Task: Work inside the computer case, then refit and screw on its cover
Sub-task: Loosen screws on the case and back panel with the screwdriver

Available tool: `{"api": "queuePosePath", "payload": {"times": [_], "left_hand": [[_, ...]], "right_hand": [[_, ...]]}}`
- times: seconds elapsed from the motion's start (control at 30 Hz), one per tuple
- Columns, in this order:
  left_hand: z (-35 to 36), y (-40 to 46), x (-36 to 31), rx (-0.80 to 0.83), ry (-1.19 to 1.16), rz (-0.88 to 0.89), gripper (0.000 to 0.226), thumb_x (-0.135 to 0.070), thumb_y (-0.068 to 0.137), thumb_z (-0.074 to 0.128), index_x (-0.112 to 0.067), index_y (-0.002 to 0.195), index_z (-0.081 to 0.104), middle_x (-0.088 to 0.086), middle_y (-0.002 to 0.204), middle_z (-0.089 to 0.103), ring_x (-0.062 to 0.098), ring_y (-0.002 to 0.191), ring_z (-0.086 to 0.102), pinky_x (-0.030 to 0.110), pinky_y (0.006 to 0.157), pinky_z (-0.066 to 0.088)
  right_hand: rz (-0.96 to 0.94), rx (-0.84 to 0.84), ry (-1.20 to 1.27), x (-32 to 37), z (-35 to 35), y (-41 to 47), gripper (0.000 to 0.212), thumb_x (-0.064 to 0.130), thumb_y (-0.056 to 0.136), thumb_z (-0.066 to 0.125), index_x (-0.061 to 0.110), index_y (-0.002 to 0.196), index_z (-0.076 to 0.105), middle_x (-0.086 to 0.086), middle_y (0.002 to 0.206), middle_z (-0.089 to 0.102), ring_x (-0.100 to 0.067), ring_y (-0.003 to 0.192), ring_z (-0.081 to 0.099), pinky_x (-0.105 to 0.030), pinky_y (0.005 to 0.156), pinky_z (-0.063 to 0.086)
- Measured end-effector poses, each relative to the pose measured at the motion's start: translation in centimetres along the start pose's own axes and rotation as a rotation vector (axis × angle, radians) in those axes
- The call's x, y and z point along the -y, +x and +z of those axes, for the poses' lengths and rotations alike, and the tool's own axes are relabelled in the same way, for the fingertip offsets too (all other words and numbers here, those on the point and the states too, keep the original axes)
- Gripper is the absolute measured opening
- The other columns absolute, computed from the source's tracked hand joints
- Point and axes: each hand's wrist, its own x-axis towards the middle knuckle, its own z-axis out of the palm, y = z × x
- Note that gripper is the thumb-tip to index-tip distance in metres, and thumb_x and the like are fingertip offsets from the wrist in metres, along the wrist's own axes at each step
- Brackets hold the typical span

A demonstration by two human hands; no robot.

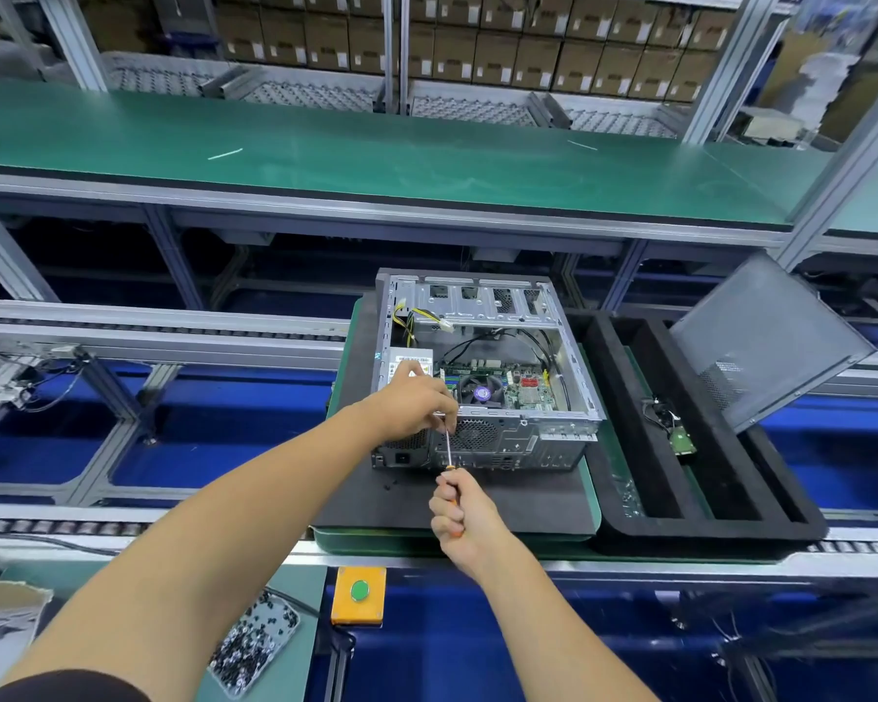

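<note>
Right hand (460, 514) fisted on screwdriver (448, 450) handle; left hand (416, 397) pinches shaft at case (498, 438).

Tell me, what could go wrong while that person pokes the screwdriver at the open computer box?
1. The screwdriver tip sits at the rear top edge of the computer case, pinched there by the left hand; a slip might jab those fingers.
2. The right hand pushes from below, so the tip could skid inside onto the circuit board.
3. The cover leans tilted on the black foam tray and could possibly slide off.
</note>
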Motion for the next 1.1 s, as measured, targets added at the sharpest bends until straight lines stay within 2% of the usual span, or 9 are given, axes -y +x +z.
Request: {"api": "queuePosePath", "payload": {"times": [0.2,0.37,0.43,0.53,0.6,0.73,0.9,0.97,1.1], "left_hand": [[-0.1,0.2,0.1,0.022,0.014,0.007,0.013,-0.024,0.094,0.069,-0.035,0.099,0.073,-0.012,0.112,0.064,0.006,0.106,0.054,0.04,0.105,0.02],[-0.4,0.3,0.0,0.046,-0.014,-0.013,0.016,-0.022,0.092,0.071,-0.036,0.099,0.072,-0.011,0.11,0.064,0.007,0.106,0.053,0.039,0.105,0.019],[-0.5,0.4,0.0,0.048,-0.028,-0.017,0.018,-0.02,0.091,0.072,-0.036,0.099,0.071,-0.012,0.108,0.063,0.007,0.105,0.053,0.037,0.104,0.018],[-0.4,0.4,0.0,0.056,-0.044,-0.019,0.02,-0.017,0.089,0.073,-0.036,0.097,0.071,-0.012,0.107,0.064,0.006,0.105,0.053,0.036,0.104,0.017],[-0.5,0.3,0.0,0.049,-0.05,-0.021,0.019,-0.017,0.089,0.074,-0.035,0.095,0.072,-0.013,0.105,0.064,0.006,0.103,0.054,0.037,0.105,0.018],[-0.6,0.3,-0.3,0.03,-0.062,-0.039,0.023,-0.012,0.087,0.07,-0.035,0.091,0.073,-0.013,0.1,0.065,0.004,0.098,0.055,0.038,0.107,0.02],[-0.6,0.3,-0.5,0.038,-0.058,-0.057,0.026,-0.011,0.086,0.068,-0.035,0.092,0.073,-0.012,0.1,0.066,0.006,0.099,0.056,0.038,0.107,0.019],[-0.4,0.3,-0.4,0.024,-0.072,-0.061,0.023,-0.012,0.087,0.07,-0.034,0.092,0.073,-0.013,0.1,0.066,0.005,0.097,0.055,0.039,0.108,0.02],[-0.4,0.3,-0.4,0.017,-0.088,-0.055,0.016,-0.019,0.089,0.074,-0.034,0.093,0.072,-0.013,0.098,0.066,0.005,0.095,0.055,0.039,0.108,0.021]], "right_hand": [[-0.296,-0.362,-0.372,-1.7,2.1,-0.5,0.01,0.012,0.094,0.059,0.004,0.086,0.06,-0.005,0.055,0.063,-0.015,0.038,0.046,-0.022,0.038,0.03],[-0.575,-0.539,-0.779,-2.0,2.2,-0.7,0.01,0.018,0.092,0.057,0.014,0.088,0.049,-0.003,0.063,0.067,-0.013,0.045,0.053,-0.027,0.048,0.041],[-0.501,-0.46,-0.707,-1.8,2.1,-0.4,0.012,0.014,0.096,0.054,0.012,0.085,0.049,-0.002,0.058,0.061,-0.012,0.039,0.044,-0.024,0.041,0.032],[-0.095,-0.126,-0.079,-0.8,1.9,-0.6,0.019,0.01,0.099,0.053,0.012,0.081,0.048,0.001,0.054,0.045,-0.009,0.034,0.026,-0.019,0.031,0.02],[-0.018,-0.019,0.093,-0.6,1.5,-0.6,0.022,0.012,0.099,0.054,0.013,0.079,0.049,0.003,0.054,0.042,-0.007,0.033,0.026,-0.019,0.028,0.02],[-0.104,-0.144,-0.139,-1.1,2.3,-1.0,0.014,0.008,0.091,0.058,0.011,0.078,0.053,0.0,0.055,0.049,-0.011,0.038,0.034,-0.019,0.035,0.025],[-0.54,-0.454,-0.722,-2.1,2.3,-0.7,0.016,0.015,0.089,0.061,0.014,0.086,0.045,-0.008,0.07,0.064,-0.019,0.045,0.054,-0.039,0.048,0.054],[-0.588,-0.524,-0.83,-2.3,2.2,-0.5,0.019,0.017,0.094,0.058,0.016,0.082,0.044,-0.008,0.072,0.067,-0.022,0.052,0.058,-0.038,0.053,0.053],[-0.218,-0.192,-0.243,-1.4,1.8,0.1,0.021,0.005,0.097,0.053,0.012,0.079,0.046,-0.002,0.054,0.048,-0.013,0.035,0.029,-0.021,0.034,0.022]]}}
